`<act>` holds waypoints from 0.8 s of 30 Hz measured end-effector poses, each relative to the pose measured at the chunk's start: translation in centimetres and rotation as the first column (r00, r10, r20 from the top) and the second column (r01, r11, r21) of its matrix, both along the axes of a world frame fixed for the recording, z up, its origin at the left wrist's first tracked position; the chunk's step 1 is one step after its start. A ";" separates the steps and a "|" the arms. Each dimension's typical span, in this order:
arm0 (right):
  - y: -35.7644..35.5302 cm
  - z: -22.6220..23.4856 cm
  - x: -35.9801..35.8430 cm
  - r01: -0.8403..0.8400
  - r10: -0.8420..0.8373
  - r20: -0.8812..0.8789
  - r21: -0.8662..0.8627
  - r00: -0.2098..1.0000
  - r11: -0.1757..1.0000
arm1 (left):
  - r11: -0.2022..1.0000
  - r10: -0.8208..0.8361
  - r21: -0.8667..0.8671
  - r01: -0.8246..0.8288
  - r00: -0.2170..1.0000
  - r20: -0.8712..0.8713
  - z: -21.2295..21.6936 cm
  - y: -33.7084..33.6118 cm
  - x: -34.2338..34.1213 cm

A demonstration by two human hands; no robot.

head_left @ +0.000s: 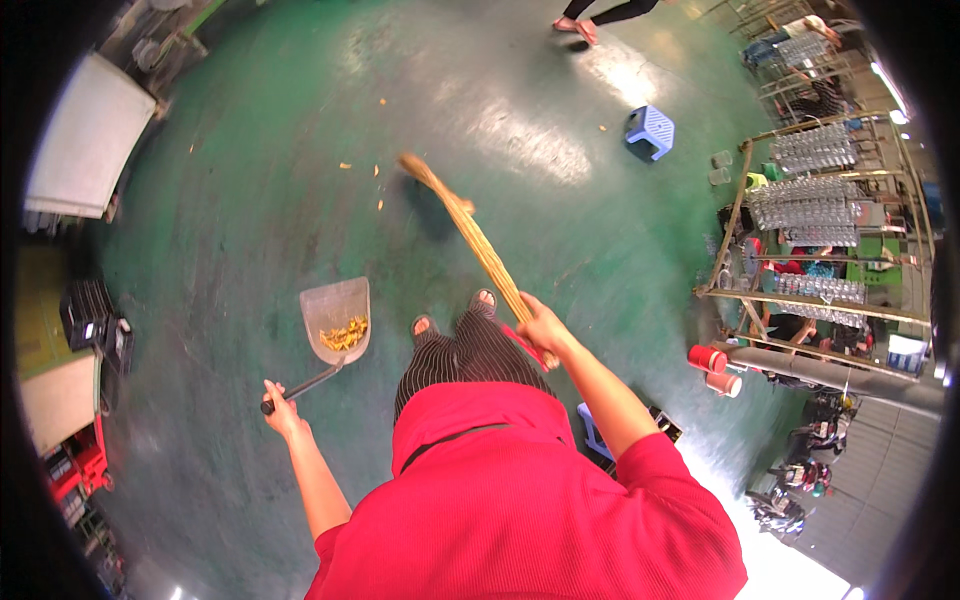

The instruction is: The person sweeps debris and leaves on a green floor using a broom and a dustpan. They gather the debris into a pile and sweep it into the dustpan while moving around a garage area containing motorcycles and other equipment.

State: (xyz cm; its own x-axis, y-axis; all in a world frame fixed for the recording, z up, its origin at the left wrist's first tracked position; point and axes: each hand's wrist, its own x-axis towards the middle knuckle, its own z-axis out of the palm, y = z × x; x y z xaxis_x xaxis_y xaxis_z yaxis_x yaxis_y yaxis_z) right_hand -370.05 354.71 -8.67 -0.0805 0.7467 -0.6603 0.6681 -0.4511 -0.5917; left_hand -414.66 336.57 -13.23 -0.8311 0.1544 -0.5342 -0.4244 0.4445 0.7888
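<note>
My left hand [284, 408] is closed round the black-tipped end of a dustpan's handle. The grey dustpan [330, 302] lies out in front of that hand, with a small heap of yellow-brown scraps [344, 334] near its handle side. In my right hand [543, 329] I grip a long straw broom [478, 240] by its narrow end, where a red part shows. The broom slants away to the far left, its brush end over the green floor [290, 210]. A few loose yellowish scraps [378, 172] lie just left of the brush end.
A blue plastic stool [651, 131] stands at the far right. Another person's feet [580, 28] show at the top edge. Racks of clear containers [815, 205] and red jugs [707, 359] line the right side. A white-topped table [85, 140] and black crates [90, 312] are at left.
</note>
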 end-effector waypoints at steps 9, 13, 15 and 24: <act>7.9 1.9 10.4 0.441 -0.440 0.180 0.038 0.880 0.897 | 1.000 -0.005 -0.011 0.005 1.000 0.023 -0.1 11.6 0.9; 17.0 -0.9 16.8 0.650 -0.651 -0.002 0.053 0.759 0.758 | 1.000 0.012 -0.010 -0.012 1.000 0.017 -0.6 17.9 2.6; 23.1 -3.0 20.7 0.682 -0.683 -0.030 0.099 0.730 0.725 | 1.000 0.011 -0.016 -0.010 0.998 0.055 -0.2 20.8 4.5; 50.4 -5.4 22.6 0.795 -0.888 -0.344 -0.420 0.306 0.437 | 0.994 0.101 -0.040 -0.100 0.995 0.026 6.8 28.6 10.3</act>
